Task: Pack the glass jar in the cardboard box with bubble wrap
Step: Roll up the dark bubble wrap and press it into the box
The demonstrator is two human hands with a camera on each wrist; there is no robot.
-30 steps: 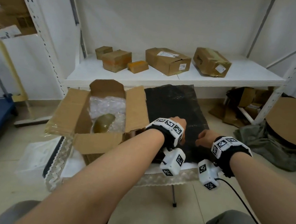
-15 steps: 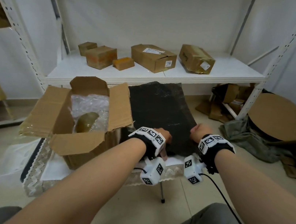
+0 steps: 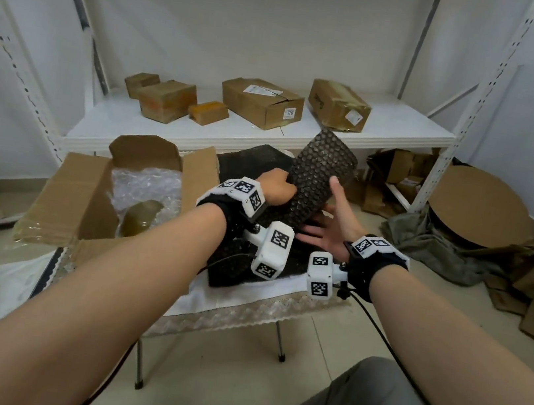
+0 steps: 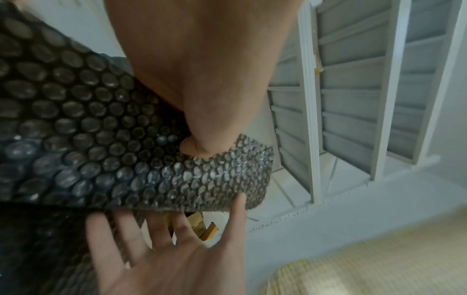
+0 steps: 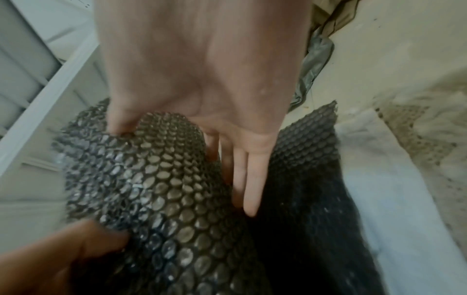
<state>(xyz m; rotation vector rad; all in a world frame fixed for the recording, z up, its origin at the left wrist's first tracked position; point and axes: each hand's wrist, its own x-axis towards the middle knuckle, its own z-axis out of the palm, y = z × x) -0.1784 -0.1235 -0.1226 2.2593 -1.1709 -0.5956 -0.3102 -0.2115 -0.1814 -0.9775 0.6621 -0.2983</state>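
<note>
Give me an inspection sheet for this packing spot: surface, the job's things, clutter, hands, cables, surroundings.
Surface: small folding table under a white lace-edged cloth.
Job's things: open cardboard box on the table's left side, lined with clear bubble wrap; glass jar lying inside; black bubble wrap lifted off the table.
Clutter: nothing seen on the table beyond these.
Hands: left hand grips the black sheet's edge; right hand open, fingers spread against the sheet.
Cables: black cable runs from the right wrist camera.
Surroundings: white shelf holding closed boxes; cardboard scraps and cloth on the floor at right.
</note>
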